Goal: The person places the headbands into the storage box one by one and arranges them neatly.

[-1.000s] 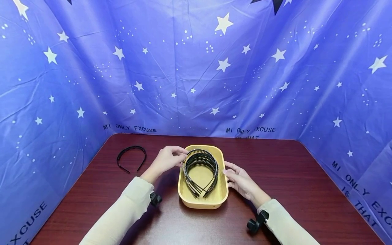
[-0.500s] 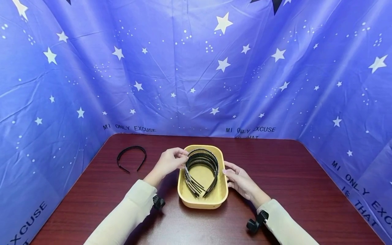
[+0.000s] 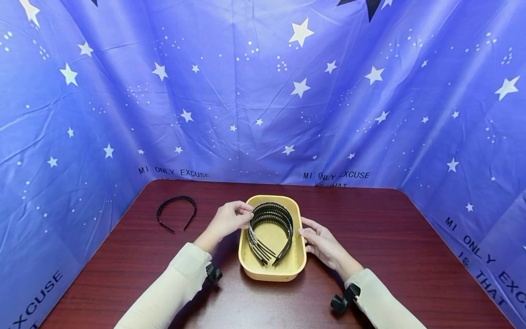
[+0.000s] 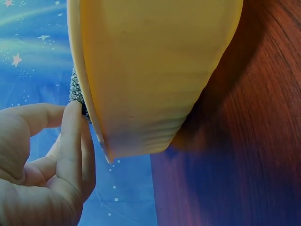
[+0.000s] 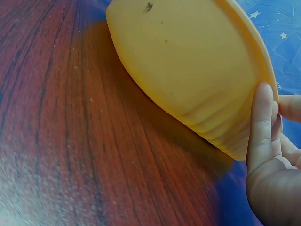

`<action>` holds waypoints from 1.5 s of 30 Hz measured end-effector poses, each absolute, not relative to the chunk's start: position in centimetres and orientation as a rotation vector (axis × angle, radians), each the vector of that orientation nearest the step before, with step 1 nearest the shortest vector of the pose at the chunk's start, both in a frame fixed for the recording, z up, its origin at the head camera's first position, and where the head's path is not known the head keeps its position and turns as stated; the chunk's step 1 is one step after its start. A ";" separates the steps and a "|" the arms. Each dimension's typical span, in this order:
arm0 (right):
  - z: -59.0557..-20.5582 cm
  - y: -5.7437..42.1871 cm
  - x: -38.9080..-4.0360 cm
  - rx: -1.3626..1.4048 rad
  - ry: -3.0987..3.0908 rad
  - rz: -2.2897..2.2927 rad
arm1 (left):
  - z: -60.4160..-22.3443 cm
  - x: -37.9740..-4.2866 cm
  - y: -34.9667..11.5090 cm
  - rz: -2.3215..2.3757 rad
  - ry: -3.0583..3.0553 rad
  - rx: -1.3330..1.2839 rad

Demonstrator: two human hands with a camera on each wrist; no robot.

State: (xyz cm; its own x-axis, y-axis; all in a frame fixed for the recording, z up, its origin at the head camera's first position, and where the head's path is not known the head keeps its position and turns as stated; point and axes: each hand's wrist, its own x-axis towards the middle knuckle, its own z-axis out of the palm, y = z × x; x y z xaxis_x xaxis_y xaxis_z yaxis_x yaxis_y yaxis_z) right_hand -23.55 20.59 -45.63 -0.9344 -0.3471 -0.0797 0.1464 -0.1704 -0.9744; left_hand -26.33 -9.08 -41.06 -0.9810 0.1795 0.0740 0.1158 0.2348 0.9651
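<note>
A yellow plastic tub (image 3: pixel 272 275) stands on the table with several black toothed headbands (image 3: pixel 272 214) stacked inside, their tips pointing toward me. My left hand (image 3: pixel 229 218) reaches over the tub's left rim and pinches a silver-glitter headband (image 4: pixel 75 87) between thumb and fingers; the left wrist view shows it right at the rim. At the tub's right side my right hand (image 3: pixel 326 242) grips the rim, with one digit along the outer wall (image 5: pixel 188 70) and another across the edge. Most of the glitter headband is hidden behind the tub wall in the left wrist view.
One black headband (image 3: pixel 176 212) lies apart on the dark red wooden table (image 3: pixel 390 237), left of the tub. A blue star-printed curtain (image 3: pixel 255 91) hangs behind the table and along both sides.
My left hand has shifted slightly right and down, with the glitter headband's tips swinging left to bunch with the others. The right hand and tub stay in place.
</note>
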 end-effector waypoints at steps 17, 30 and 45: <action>-45.8 20.6 -23.6 -0.243 1.771 -2.181 | -41.0 -26.3 -9.2 1.869 2.419 0.280; -45.6 20.6 -23.6 -0.253 1.769 -2.174 | -40.8 -26.3 -9.4 1.856 2.429 0.309; -45.6 20.6 -23.6 -0.259 1.770 -2.167 | -40.0 -26.9 -11.3 1.834 2.451 0.314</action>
